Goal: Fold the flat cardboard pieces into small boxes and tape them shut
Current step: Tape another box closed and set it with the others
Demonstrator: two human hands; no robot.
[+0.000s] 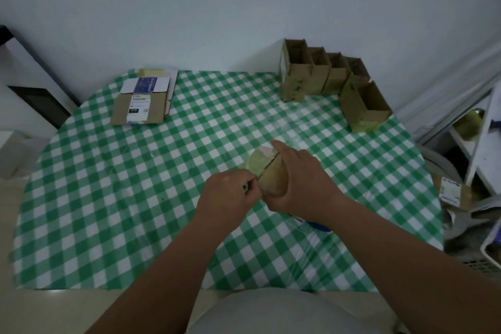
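A small brown cardboard box point(267, 171) stands at the middle of the green-checked table point(135, 198), its top flaps folded down with yellowish tape across them. My right hand point(301, 182) grips the box from the right side, thumb over the top edge. My left hand point(230, 194) pinches at the box's near-left corner, where the tape ends. A stack of flat cardboard pieces point(142, 102) lies at the far left of the table. Several folded boxes point(325, 73) with open tops stand in a row at the far right.
A blue object point(320, 226) peeks out under my right forearm; I cannot tell what it is. Right of the table stand white shelves point(479, 144) and cluttered items on the floor. A wall runs behind the table.
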